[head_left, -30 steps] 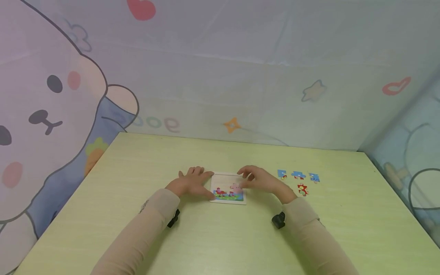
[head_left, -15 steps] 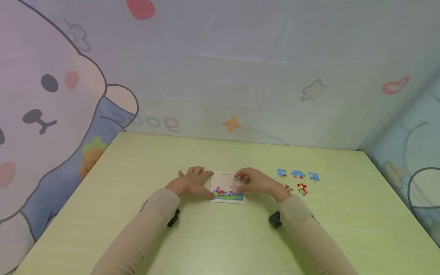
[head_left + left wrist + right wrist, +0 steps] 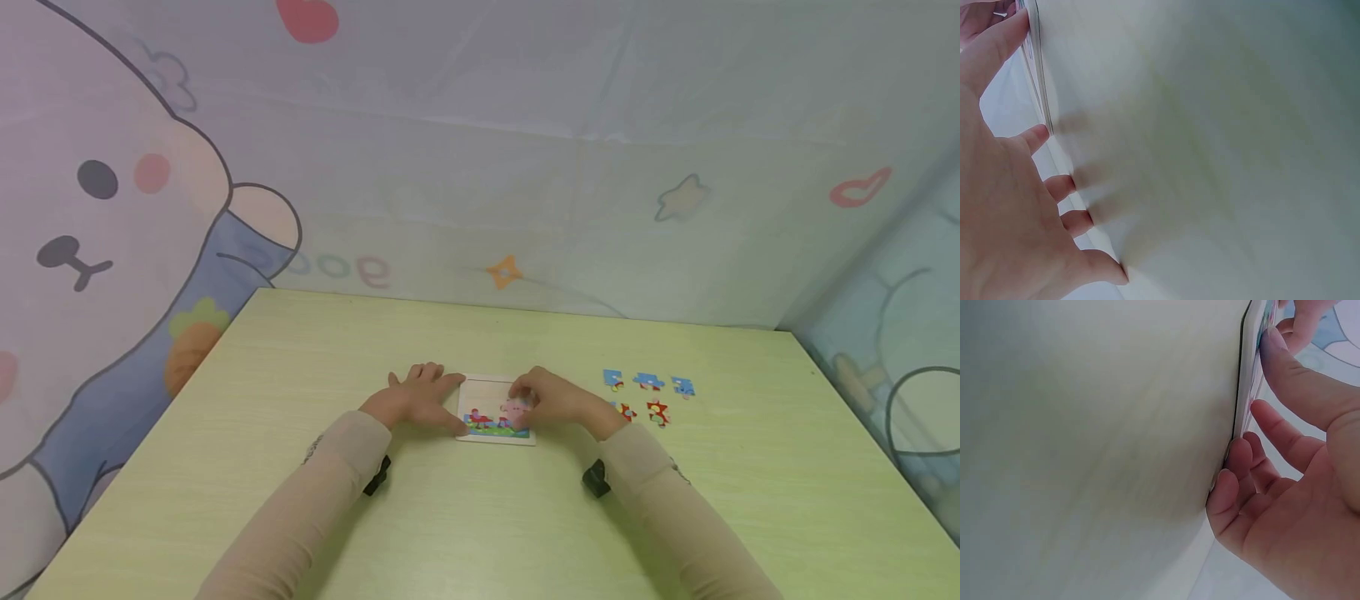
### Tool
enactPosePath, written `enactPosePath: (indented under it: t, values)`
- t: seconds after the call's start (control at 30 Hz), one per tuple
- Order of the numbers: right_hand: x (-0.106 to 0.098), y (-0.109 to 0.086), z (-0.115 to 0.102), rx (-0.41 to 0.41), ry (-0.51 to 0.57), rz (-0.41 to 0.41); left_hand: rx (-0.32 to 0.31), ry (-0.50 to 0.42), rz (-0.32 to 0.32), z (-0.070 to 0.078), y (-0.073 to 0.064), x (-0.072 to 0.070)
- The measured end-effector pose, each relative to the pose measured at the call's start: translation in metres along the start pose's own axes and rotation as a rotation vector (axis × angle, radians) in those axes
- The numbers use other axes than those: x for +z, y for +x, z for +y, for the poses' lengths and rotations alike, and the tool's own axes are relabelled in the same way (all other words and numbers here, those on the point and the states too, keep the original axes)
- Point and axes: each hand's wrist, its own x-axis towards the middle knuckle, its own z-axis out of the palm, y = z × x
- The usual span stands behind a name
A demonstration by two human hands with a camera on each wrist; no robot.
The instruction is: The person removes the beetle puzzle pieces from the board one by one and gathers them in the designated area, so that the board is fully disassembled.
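A small square jigsaw puzzle board with a pale frame lies on the table, its lower part filled with coloured pieces. My left hand is spread flat at its left side; thumb and index fingertip touch the board's left corners. My right hand is over the board's right side, thumb and index finger at a pink puzzle piece, pinching it close over the board. In the right wrist view, the thumb reaches onto the board's face and the other fingers curl at its edge.
Several loose puzzle pieces lie to the right of my right hand: blue ones in a row, including a blue piece, and red ones nearer, including a red piece. A printed cloth backdrop stands behind the table.
My right hand has moved slightly left with the pink piece, and its fingers have drawn in over the board. Another red loose piece now shows beside the wrist. My left hand has stayed put.
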Motion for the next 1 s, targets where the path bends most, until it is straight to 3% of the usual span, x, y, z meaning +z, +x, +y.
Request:
enactPosePath:
  t: [0.57,1.0]
  values:
    - [0.0008,0.0007,-0.0098,0.022,-0.027,-0.008,-0.007,0.006,0.005,-0.0004,0.0001,0.0012]
    - [0.0034,0.0011,-0.0085,0.017,0.014,0.018,-0.024,0.024,-0.017,-0.0003,0.0021,0.0016]
